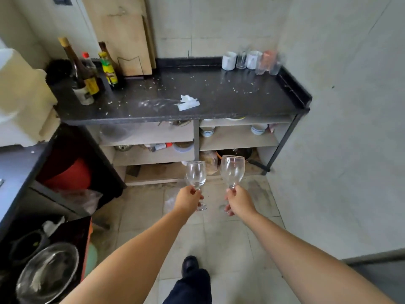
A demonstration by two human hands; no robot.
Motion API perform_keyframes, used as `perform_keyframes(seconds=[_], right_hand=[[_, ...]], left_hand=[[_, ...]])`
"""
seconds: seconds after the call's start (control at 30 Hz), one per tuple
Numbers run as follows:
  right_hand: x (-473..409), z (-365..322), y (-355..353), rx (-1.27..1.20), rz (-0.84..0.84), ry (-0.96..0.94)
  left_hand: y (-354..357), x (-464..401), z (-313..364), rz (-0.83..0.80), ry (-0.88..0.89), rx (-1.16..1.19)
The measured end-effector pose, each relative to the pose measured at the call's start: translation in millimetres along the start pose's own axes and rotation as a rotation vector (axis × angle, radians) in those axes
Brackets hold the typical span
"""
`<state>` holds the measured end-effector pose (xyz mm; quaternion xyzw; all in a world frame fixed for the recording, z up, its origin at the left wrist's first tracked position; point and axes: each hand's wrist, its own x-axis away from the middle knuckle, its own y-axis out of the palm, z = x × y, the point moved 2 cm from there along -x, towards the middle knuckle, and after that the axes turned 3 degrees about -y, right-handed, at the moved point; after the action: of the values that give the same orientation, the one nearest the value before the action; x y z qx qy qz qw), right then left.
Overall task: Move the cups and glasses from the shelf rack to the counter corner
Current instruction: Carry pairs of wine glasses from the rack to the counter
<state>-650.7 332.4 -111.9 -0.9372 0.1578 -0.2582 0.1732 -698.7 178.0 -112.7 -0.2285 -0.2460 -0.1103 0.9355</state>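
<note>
2 wine glasses are held upright by the stems mid-frame, the small glass (196,174) gripped by the left hand (189,199), the big glass (232,171) by the right hand (239,201). Mugs (229,60) are parked upper right on the counter (219,95).

Bare forearms without sleeves, dark trousers (192,286), and a black shoe (189,263).

Single head-worn wide-angle view, pitched forward and down from standing height; arms reach close below, dark desk (219,97) sits farther ahead, floor (219,238) underfoot.
</note>
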Motion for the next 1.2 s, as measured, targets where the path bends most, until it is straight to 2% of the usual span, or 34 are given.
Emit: perform_keyframes(seconds=[0.03, 0.2, 0.43, 0.9, 1.2], right_hand=[[-34, -17, -6, -0.022, 0.031, 0.011], [-87, -55, -21, -0.103, 0.092, 0.017], [-189, -92, -66, -0.112, 0.169, 0.047], [-428, -177, -192, -0.075, 0.117, -0.039], [-579, -224, -214, -0.055, 0.122, -0.062]], left_hand=[[0, -35, 26, -0.029, 0.013, -0.011], [-3, -92, 80, -0.071, 0.076, -0.020], [26, -195, 149, -0.109, 0.006, -0.051], [115, -375, 327, -0.068, 0.041, 0.022], [128, -511, 406, -0.074, 0.033, 0.091]])
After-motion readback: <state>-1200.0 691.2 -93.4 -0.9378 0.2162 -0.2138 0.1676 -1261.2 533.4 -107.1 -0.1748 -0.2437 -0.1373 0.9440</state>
